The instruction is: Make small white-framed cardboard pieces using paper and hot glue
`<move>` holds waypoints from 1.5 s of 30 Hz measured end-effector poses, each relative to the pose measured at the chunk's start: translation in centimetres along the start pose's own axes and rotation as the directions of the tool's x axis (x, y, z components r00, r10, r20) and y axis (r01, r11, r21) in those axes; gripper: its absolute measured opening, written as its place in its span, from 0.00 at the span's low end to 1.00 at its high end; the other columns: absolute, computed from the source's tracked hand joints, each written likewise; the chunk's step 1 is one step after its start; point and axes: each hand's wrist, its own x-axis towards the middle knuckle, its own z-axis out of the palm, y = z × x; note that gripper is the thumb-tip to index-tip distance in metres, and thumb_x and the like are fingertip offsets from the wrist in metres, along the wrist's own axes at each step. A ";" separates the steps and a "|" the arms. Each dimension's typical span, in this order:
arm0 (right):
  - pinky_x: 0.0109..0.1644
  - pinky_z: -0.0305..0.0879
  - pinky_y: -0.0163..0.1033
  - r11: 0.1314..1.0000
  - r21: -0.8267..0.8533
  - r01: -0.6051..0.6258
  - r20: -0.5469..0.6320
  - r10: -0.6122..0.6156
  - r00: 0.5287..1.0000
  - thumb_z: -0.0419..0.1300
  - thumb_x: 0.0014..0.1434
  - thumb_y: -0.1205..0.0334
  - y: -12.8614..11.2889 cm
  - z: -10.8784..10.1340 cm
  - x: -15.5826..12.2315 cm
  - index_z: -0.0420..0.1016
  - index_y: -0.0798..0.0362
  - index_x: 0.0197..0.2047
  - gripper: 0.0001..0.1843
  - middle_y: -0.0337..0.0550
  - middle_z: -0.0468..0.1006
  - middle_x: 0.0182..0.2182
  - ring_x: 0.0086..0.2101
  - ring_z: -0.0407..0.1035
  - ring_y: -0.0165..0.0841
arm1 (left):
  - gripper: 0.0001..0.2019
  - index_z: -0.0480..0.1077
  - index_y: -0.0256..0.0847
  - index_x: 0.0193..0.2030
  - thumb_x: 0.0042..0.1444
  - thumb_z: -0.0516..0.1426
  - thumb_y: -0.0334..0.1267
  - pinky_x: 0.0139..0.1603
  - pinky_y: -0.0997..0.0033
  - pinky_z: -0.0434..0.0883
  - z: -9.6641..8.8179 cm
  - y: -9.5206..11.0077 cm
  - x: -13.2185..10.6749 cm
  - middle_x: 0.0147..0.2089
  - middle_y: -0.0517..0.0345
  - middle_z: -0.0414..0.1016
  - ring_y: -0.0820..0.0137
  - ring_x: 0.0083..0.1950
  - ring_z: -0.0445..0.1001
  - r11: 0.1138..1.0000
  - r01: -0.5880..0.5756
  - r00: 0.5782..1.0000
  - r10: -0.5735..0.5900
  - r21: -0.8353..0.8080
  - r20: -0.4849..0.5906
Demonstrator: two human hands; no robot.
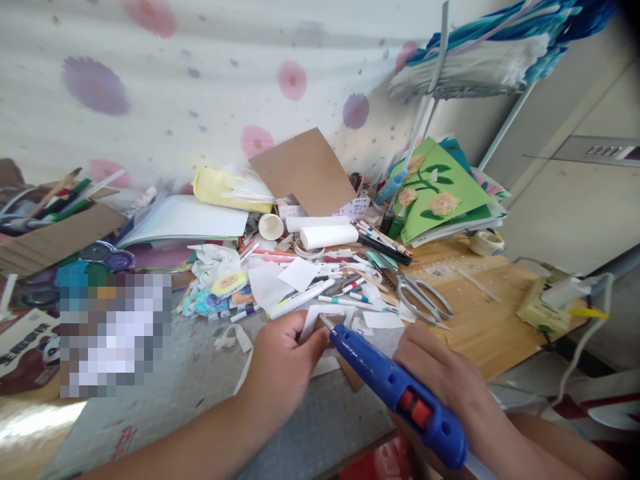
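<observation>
My right hand (445, 373) is wrapped round a blue hot glue gun (380, 373), which has a red switch on its side and a clear glue stick at its rear. Its metal nozzle points up and left, at a small white piece of paper or card (313, 320). That piece is pinched between the thumb and fingers of my left hand (285, 360). Nozzle and piece appear to meet near my left thumb, though I cannot tell whether they touch. More white paper lies below my hands on the grey work surface (200, 380).
Scissors (423, 297) lie right of a heap of pens and paper scraps. Behind stand a brown cardboard sheet (305, 173) and a green flower picture (440, 187). A power strip (545, 303) sits at the right edge, a cardboard box (60, 240) at the left.
</observation>
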 end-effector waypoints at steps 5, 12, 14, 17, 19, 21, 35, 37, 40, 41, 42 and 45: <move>0.27 0.63 0.36 1.000 0.007 0.008 -0.028 -0.008 1.000 0.54 0.56 0.68 0.2 -0.4 -0.1 0.66 0.50 0.26 0.08 0.42 0.69 0.27 0.25 0.64 0.32 | 0.11 0.73 0.39 0.29 0.52 0.57 0.44 0.33 0.69 0.64 0.2 0.2 0.1 0.29 0.56 0.76 0.62 0.34 0.71 1.000 0.018 1.000 -0.019 0.005 0.005; 0.26 0.60 0.36 0.999 0.006 -0.035 0.039 0.035 0.999 0.55 0.55 0.68 0.7 -1.3 -0.5 0.65 0.51 0.28 0.05 0.40 0.66 0.28 0.25 0.65 0.31 | 0.08 0.76 0.39 0.31 0.51 0.58 0.41 0.36 0.68 0.66 0.4 0.3 0.2 0.32 0.55 0.79 0.63 0.35 0.73 0.996 0.058 0.998 -0.058 -0.064 -0.004; 0.26 0.60 0.36 1.000 0.007 -0.017 0.035 0.017 0.999 0.56 0.54 0.66 0.9 -1.3 -0.7 0.65 0.51 0.28 0.04 0.40 0.65 0.28 0.25 0.65 0.32 | 0.07 0.76 0.40 0.31 0.51 0.58 0.40 0.37 0.68 0.67 0.4 0.3 0.2 0.32 0.56 0.80 0.63 0.36 0.73 0.994 0.060 0.998 -0.061 -0.087 -0.008; 0.27 0.61 0.36 0.999 0.034 -0.029 0.020 0.029 0.999 0.55 0.54 0.67 1.2 -1.1 -0.8 0.65 0.52 0.28 0.04 0.40 0.66 0.27 0.25 0.65 0.32 | 0.07 0.77 0.40 0.31 0.52 0.58 0.39 0.36 0.69 0.67 0.3 0.4 0.1 0.33 0.57 0.80 0.64 0.36 0.74 0.995 0.049 0.998 -0.051 -0.091 -0.019; 0.28 0.63 0.37 0.997 0.069 -0.043 0.003 0.042 0.999 0.54 0.54 0.67 1.3 -1.0 -0.7 0.66 0.51 0.28 0.04 0.41 0.67 0.28 0.26 0.65 0.32 | 0.07 0.77 0.41 0.32 0.52 0.59 0.40 0.36 0.70 0.67 0.2 0.4 0.1 0.33 0.58 0.81 0.64 0.36 0.74 0.995 0.048 0.999 -0.050 -0.093 -0.019; 0.30 0.65 0.38 0.992 0.113 -0.051 -0.017 0.054 0.998 0.55 0.54 0.66 1.1 -1.0 -0.6 0.67 0.50 0.29 0.03 0.42 0.69 0.29 0.28 0.67 0.33 | 0.07 0.77 0.41 0.32 0.52 0.59 0.40 0.35 0.70 0.67 0.2 0.3 0.1 0.33 0.58 0.81 0.64 0.36 0.75 0.994 0.054 0.998 -0.056 -0.097 -0.018; 0.33 0.68 0.39 0.947 0.269 -0.173 0.012 0.176 0.984 0.57 0.56 0.62 1.6 -2.4 -0.3 0.68 0.48 0.31 0.02 0.38 0.72 0.28 0.31 0.70 0.36 | 0.13 0.76 0.39 0.42 0.53 0.58 0.42 0.44 0.63 0.69 0.5 -0.2 0.2 0.39 0.51 0.81 0.60 0.42 0.75 0.921 0.149 0.988 -0.128 -0.361 0.080; 0.33 0.68 0.39 0.953 0.263 -0.152 -0.018 0.162 0.987 0.58 0.56 0.62 1.7 -2.2 -0.4 0.69 0.47 0.33 0.01 0.39 0.73 0.29 0.33 0.71 0.37 | 0.12 0.76 0.39 0.41 0.53 0.58 0.42 0.44 0.63 0.69 0.5 -0.1 0.2 0.38 0.52 0.80 0.60 0.42 0.75 0.922 0.152 0.988 -0.128 -0.356 0.091; 0.34 0.68 0.38 0.958 0.240 -0.158 -0.019 0.167 0.986 0.57 0.56 0.63 1.3 -2.1 -0.2 0.69 0.48 0.33 0.01 0.39 0.74 0.29 0.33 0.71 0.36 | 0.11 0.76 0.39 0.37 0.53 0.58 0.43 0.42 0.64 0.69 0.5 -0.1 0.2 0.35 0.53 0.80 0.60 0.40 0.75 0.952 0.144 0.988 -0.126 -0.271 0.084; 0.34 0.68 0.38 0.958 0.237 -0.163 -0.007 0.169 0.986 0.57 0.57 0.63 1.1 -2.1 -0.2 0.69 0.48 0.32 0.02 0.39 0.73 0.29 0.33 0.70 0.35 | 0.11 0.76 0.38 0.36 0.53 0.58 0.44 0.41 0.64 0.69 0.4 -0.1 0.2 0.34 0.53 0.80 0.60 0.39 0.75 0.959 0.139 0.989 -0.123 -0.245 0.082; 0.33 0.67 0.38 0.956 0.241 -0.166 -0.004 0.172 0.985 0.57 0.57 0.63 1.0 -2.2 -0.1 0.70 0.49 0.32 0.02 0.39 0.73 0.28 0.32 0.70 0.34 | 0.12 0.76 0.38 0.36 0.53 0.58 0.44 0.40 0.64 0.69 0.4 -0.2 0.2 0.33 0.53 0.79 0.60 0.38 0.75 0.963 0.139 0.989 -0.122 -0.233 0.084; 0.32 0.66 0.38 0.930 0.299 -0.215 -0.074 0.247 0.966 0.60 0.55 0.60 2.2 -2.7 -0.1 0.72 0.49 0.33 0.03 0.39 0.73 0.27 0.30 0.70 0.35 | 0.13 0.76 0.37 0.37 0.52 0.59 0.44 0.39 0.64 0.69 0.4 -0.2 0.3 0.33 0.52 0.80 0.60 0.36 0.76 0.951 0.176 0.982 -0.151 -0.255 0.112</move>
